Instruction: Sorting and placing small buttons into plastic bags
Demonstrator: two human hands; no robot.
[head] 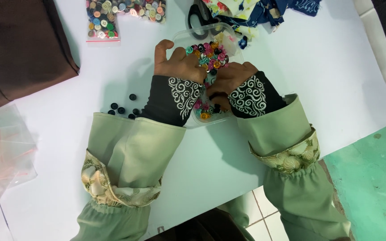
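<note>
Both hands work over a clear plastic container (188,36) of mixed coloured buttons (211,53) that sits on the white table (327,76). The left hand (177,64) rests on the container's left side, thumb raised and apart from the curled fingers, whose tips lie among the buttons. The right hand (229,76) lies just beside it, fingers bent down into the buttons (their tips are hidden, so I cannot tell whether they pinch anything). A few black buttons (122,108) lie loose on the table just left of the left sleeve. Farther up are a bag of assorted buttons (103,20), black scissors (197,18) and patterned fabric scraps (264,13). Empty clear bags (1,147) lie at the left edge.
</note>
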